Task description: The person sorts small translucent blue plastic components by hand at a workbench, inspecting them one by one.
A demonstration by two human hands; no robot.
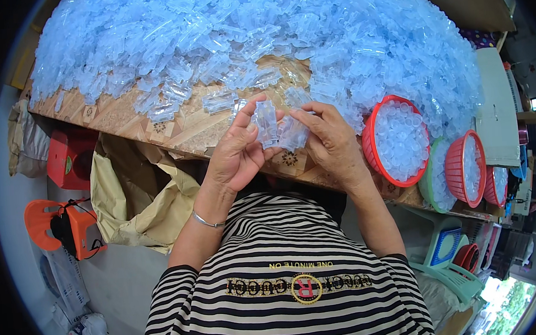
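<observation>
Both hands are raised over the near edge of the wood-patterned table (108, 119). My left hand (233, 154) pinches a clear, oblong plastic piece (266, 123) between thumb and fingers. Close beside it, my right hand (335, 144) grips another clear plastic piece (293, 134), its fingers bent over the top. The two pieces meet or overlap, and I cannot tell whether they are joined. A few loose clear pieces (219, 101) lie on the table just beyond my left hand. Behind them spreads a large heap of similar clear pieces (210, 30).
To the right stand a red basket (372, 152) of small round clear parts, a green basket (427, 179) and another red basket (457, 174). An open tan sack (120, 204) hangs at the table's left front. Beyond it are a red box (65, 155) and an orange stool (41, 225).
</observation>
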